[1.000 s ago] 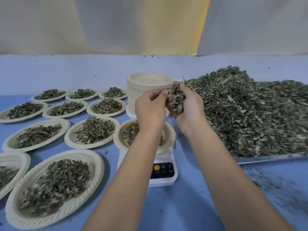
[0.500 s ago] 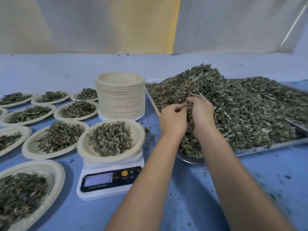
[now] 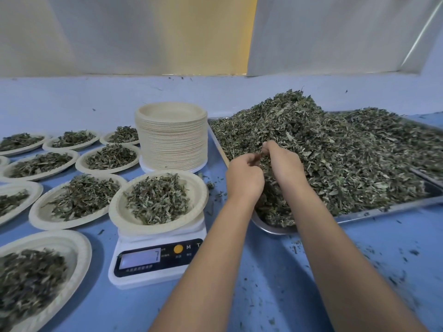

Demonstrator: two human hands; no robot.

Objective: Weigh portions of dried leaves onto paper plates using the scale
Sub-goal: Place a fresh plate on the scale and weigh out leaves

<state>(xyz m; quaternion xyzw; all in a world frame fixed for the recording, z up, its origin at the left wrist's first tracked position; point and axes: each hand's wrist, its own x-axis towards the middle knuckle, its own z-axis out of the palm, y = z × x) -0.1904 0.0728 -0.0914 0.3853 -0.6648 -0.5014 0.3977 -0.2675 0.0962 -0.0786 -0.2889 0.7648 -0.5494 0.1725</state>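
Note:
A white digital scale [image 3: 155, 257] stands on the blue table with a paper plate [image 3: 197, 191] of dried leaves on top; its display shows a 7. To its right a metal tray [image 3: 383, 208] holds a big heap of dried leaves [image 3: 347, 149]. Both hands are at the heap's near left edge. My left hand [image 3: 244, 179] is curled with leaf bits between thumb and fingers. My right hand [image 3: 284, 164] is dug into the heap, fingers closed around leaves.
A tall stack of empty paper plates [image 3: 171, 135] stands behind the scale. Several filled plates [image 3: 79, 200] cover the table to the left. Leaf crumbs lie scattered on the blue table [image 3: 359, 271] in front of the tray. A pale wall runs behind.
Both hands moved from above the scale plate, where they held a clump of leaves, right to the tray heap. The view swung right. The plate on the scale now shows its leaf portion uncovered.

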